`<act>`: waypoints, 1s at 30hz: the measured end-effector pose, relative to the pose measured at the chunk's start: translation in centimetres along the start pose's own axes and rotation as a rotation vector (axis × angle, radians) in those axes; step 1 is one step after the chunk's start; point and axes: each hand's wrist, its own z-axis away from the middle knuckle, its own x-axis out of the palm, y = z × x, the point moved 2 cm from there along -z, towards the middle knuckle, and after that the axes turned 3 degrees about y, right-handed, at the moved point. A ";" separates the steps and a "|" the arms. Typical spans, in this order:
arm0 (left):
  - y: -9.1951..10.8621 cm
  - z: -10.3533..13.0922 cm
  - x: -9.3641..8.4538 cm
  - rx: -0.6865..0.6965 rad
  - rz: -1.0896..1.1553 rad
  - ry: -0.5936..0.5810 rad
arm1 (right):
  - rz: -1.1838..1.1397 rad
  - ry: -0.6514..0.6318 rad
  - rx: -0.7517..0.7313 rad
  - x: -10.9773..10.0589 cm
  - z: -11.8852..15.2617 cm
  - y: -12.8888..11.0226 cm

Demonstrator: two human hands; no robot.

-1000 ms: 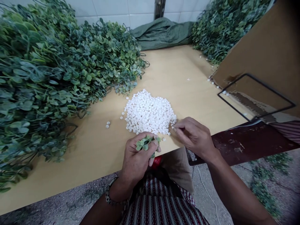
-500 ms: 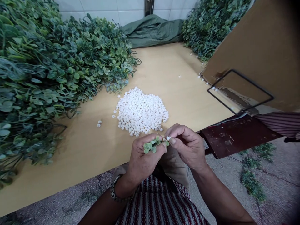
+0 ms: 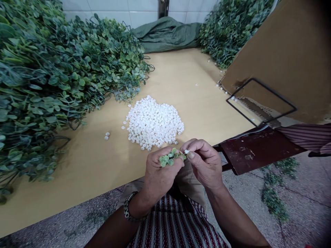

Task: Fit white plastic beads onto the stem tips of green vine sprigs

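My left hand (image 3: 160,172) is closed around a small sprig of green artificial leaves (image 3: 168,158), whose round leaves stick out past the thumb and fingers. Close against it, my right hand (image 3: 205,163) pinches a small white bead-like piece (image 3: 186,151) between thumb and forefinger, right at the sprig's tip. Whether the piece is seated on the stem is too small to tell. Just beyond both hands, a heap of the same white pieces (image 3: 155,122) lies on the tan table (image 3: 113,165). A pair of loose ones (image 3: 107,135) sits left of the heap.
Piled artificial greenery (image 3: 77,69) covers the table's left side, with another pile (image 3: 232,31) at the back right. Green cloth (image 3: 168,34) lies along the wall. A cardboard sheet (image 3: 287,65) with a black wire frame (image 3: 261,100) stands right, above a dark red stool (image 3: 261,150).
Both hands stay together at the sprig with almost the same grip. The white piece has shifted very slightly at the tip, and the whole view has drifted a little.
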 end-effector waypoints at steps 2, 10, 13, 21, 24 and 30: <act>0.0 0.0 0.0 -0.003 -0.003 0.001 | 0.009 0.003 0.000 0.0 0.0 0.1; -0.1 0.2 0.1 -0.014 -0.027 0.009 | 0.150 0.007 -0.091 -0.1 0.2 -0.1; 0.1 0.3 0.1 -0.008 -0.046 -0.001 | 0.233 -0.002 -0.153 -0.3 0.2 -0.5; 0.8 0.4 0.3 0.048 -0.103 -0.053 | 0.365 -0.100 -0.266 -0.9 -0.1 -1.3; 0.7 0.4 0.3 0.062 -0.112 -0.041 | 0.388 -0.083 -0.282 -0.8 0.1 -1.3; 0.5 0.5 0.1 0.052 -0.113 -0.031 | 0.450 -0.028 -0.312 -0.4 0.7 -1.0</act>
